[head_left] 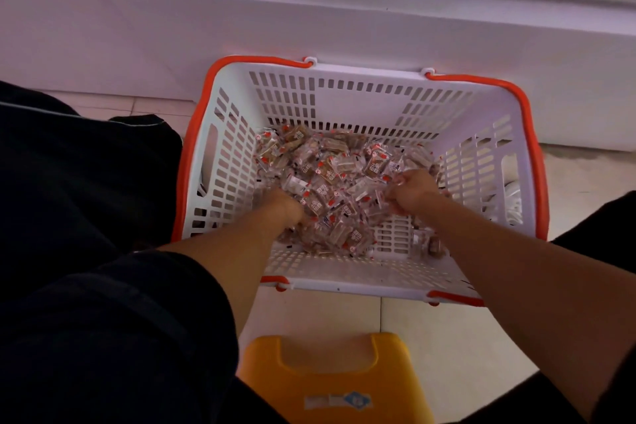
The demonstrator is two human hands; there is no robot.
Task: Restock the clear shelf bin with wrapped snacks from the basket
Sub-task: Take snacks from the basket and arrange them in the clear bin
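Left hand [285, 208]: sunk among small clear-wrapped brown snacks [330, 182], fingers hidden, state untellable. The snacks: heaped on the floor of the white slotted plastic basket with orange rim [361, 96]. Right hand [411, 191]: fingers curled, gripping several snacks. Yellow plastic stool [330, 379]: nearest, below basket.

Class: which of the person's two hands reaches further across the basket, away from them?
The right hand: it sits further from the person among the wrapped snacks than the left hand.
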